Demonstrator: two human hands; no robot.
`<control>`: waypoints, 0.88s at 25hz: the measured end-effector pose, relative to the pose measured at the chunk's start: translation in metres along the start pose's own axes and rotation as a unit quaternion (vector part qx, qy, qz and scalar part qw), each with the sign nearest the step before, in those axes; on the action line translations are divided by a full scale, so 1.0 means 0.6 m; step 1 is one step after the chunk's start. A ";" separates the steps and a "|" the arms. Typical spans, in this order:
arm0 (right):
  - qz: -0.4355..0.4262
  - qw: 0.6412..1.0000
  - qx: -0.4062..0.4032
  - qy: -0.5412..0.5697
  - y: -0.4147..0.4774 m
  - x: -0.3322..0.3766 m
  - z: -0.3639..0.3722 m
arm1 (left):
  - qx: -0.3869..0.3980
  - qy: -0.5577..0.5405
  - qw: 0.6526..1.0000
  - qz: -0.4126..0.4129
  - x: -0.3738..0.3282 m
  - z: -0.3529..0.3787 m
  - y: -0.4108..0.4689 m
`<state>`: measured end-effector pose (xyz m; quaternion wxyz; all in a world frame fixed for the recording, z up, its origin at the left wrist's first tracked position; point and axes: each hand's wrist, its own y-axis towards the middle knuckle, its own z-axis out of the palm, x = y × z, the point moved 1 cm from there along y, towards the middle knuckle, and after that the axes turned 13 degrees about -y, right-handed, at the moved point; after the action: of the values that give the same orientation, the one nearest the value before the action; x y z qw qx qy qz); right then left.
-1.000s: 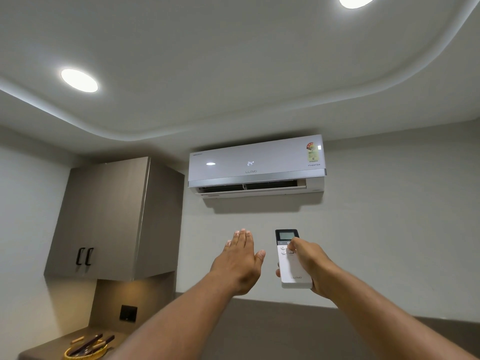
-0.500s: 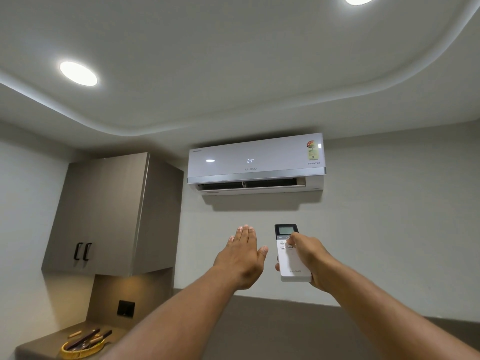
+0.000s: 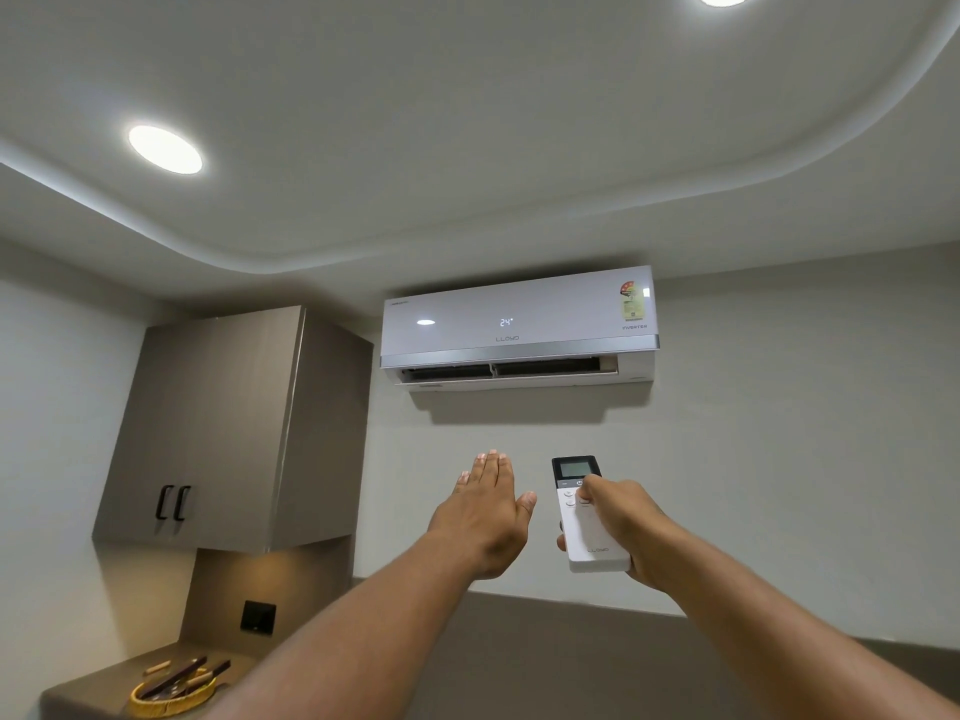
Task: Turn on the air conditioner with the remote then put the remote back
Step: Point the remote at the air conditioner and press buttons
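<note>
A white wall-mounted air conditioner hangs high on the wall ahead. Its front display reads 24 and its bottom flap stands open. My right hand holds a white remote upright below the unit, thumb resting on the buttons under its dark screen. My left hand is raised just left of the remote, palm forward, fingers straight and together, holding nothing.
A grey wall cabinet with two black handles hangs at the left. Below it a counter carries a yellow woven basket of utensils and a black wall socket. Two round ceiling lights shine above.
Both hands and the remote have barely shifted. The view has tilted slightly, so the air conditioner sits a little higher in the frame.
</note>
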<state>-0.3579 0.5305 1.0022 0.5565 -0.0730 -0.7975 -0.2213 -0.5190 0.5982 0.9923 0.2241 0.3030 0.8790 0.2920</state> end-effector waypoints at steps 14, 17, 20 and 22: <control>-0.003 1.000 0.008 0.015 0.000 0.006 0.015 | 0.000 -0.006 1.000 -0.013 0.017 -0.012 -0.002; -0.002 1.000 0.007 0.014 0.000 0.005 0.019 | 0.002 -0.006 1.000 -0.016 0.022 -0.012 -0.005; -0.002 1.000 0.009 0.015 0.002 0.004 0.025 | -0.001 -0.005 1.000 -0.013 0.025 -0.011 -0.006; -0.001 1.000 0.010 0.016 0.005 0.002 0.027 | 0.001 -0.007 1.000 -0.009 0.026 -0.008 -0.006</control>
<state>-0.3713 0.5401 0.9995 0.5700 -0.0631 -0.7905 -0.2150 -0.5344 0.6042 0.9901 0.2327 0.2977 0.8801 0.2874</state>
